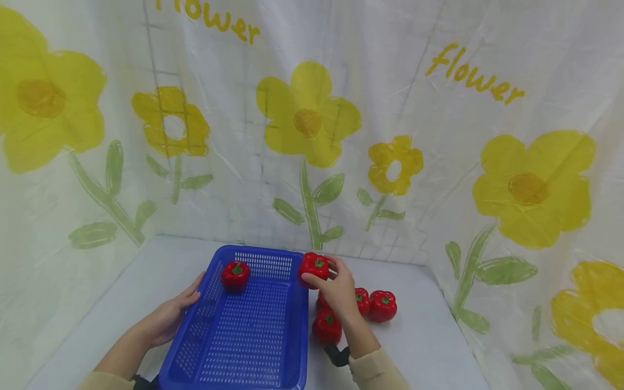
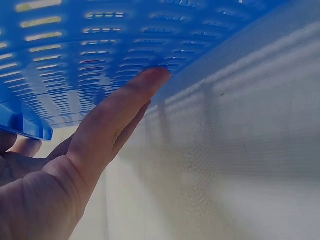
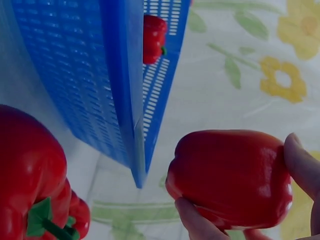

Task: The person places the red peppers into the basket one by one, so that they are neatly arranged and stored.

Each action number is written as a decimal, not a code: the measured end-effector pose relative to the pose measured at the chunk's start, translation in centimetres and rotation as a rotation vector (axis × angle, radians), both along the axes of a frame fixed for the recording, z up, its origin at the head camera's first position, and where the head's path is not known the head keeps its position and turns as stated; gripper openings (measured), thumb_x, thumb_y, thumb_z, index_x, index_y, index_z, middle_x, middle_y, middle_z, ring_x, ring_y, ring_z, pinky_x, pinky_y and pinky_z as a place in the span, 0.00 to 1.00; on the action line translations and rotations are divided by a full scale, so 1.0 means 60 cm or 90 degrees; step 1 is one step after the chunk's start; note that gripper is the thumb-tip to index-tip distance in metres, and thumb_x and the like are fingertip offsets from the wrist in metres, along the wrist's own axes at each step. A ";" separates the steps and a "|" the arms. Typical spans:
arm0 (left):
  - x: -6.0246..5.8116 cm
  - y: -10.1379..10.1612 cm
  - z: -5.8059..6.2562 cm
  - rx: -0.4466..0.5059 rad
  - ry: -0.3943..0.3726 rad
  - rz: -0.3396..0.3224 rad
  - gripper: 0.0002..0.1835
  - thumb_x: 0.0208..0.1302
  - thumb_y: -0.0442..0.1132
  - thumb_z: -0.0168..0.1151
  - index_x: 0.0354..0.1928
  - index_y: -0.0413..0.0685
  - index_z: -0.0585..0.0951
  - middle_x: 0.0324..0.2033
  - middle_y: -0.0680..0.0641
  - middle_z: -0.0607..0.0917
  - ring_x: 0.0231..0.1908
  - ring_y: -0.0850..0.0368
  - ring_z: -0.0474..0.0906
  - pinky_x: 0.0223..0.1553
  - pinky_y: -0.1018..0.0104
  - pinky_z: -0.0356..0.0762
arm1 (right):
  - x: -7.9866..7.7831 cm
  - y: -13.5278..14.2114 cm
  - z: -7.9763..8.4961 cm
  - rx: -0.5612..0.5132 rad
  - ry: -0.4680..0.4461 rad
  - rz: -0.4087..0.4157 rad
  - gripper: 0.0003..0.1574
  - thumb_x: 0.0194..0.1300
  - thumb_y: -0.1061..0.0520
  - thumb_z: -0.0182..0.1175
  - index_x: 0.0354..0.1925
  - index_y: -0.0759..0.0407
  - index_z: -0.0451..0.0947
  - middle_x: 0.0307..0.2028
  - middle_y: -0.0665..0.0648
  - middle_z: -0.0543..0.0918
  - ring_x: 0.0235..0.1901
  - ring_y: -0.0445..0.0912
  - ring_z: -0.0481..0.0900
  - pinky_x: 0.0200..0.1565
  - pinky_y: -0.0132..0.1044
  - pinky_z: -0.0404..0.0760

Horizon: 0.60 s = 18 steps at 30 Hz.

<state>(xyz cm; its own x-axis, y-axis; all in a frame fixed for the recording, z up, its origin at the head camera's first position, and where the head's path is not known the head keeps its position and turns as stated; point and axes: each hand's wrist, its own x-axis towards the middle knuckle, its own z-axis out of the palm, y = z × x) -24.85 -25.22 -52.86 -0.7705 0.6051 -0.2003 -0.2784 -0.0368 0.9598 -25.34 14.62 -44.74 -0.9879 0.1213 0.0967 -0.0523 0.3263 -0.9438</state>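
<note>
I have the right hand [image 1: 341, 290] grasping a red bell pepper [image 1: 312, 262] between thumb and fingers, up by the blue plastic basket's [image 1: 244, 341] far right corner. On my other side, the left hand [image 1: 166, 319] rests fairly straight fingers against the basket's left wall, unclenched. Another pepper [image 1: 234, 277] sits inside near the far left corner, and more peppers [image 1: 382, 307] cluster between the basket's right rim and the worktop's [image 1: 424, 346] right edge.
</note>
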 end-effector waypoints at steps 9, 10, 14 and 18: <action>0.008 0.002 -0.002 -0.004 -0.017 0.012 0.34 0.83 0.53 0.27 0.75 0.73 0.21 0.77 0.34 0.22 0.75 0.24 0.33 0.68 0.36 0.65 | 0.000 -0.024 -0.003 0.001 0.011 0.026 0.47 0.52 0.40 0.78 0.66 0.52 0.73 0.62 0.62 0.78 0.60 0.61 0.79 0.52 0.53 0.85; 0.008 0.002 -0.002 -0.003 -0.019 0.014 0.34 0.83 0.53 0.27 0.75 0.73 0.21 0.77 0.35 0.22 0.75 0.24 0.33 0.68 0.36 0.65 | -0.001 -0.026 -0.003 0.002 0.013 0.028 0.47 0.53 0.41 0.77 0.66 0.52 0.73 0.62 0.62 0.78 0.60 0.61 0.79 0.52 0.53 0.85; 0.007 0.001 -0.001 0.001 -0.013 0.009 0.34 0.83 0.53 0.27 0.75 0.72 0.21 0.77 0.34 0.22 0.76 0.24 0.35 0.68 0.36 0.66 | -0.005 -0.034 -0.001 0.008 0.009 0.024 0.48 0.52 0.40 0.78 0.67 0.52 0.72 0.63 0.61 0.78 0.61 0.60 0.78 0.54 0.55 0.84; 0.003 0.002 0.001 0.003 -0.007 0.010 0.33 0.83 0.53 0.27 0.75 0.73 0.21 0.77 0.35 0.23 0.76 0.26 0.38 0.68 0.38 0.67 | -0.014 -0.041 0.004 0.011 0.004 0.024 0.51 0.51 0.39 0.78 0.68 0.52 0.71 0.63 0.60 0.78 0.62 0.59 0.77 0.55 0.56 0.83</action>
<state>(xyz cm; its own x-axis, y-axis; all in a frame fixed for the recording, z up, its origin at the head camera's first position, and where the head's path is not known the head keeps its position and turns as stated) -24.69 -25.12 -52.81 -0.7780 0.5936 -0.2057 -0.2877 -0.0456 0.9566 -26.17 12.15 -44.51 -0.9911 0.0820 0.1050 -0.0712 0.3406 -0.9375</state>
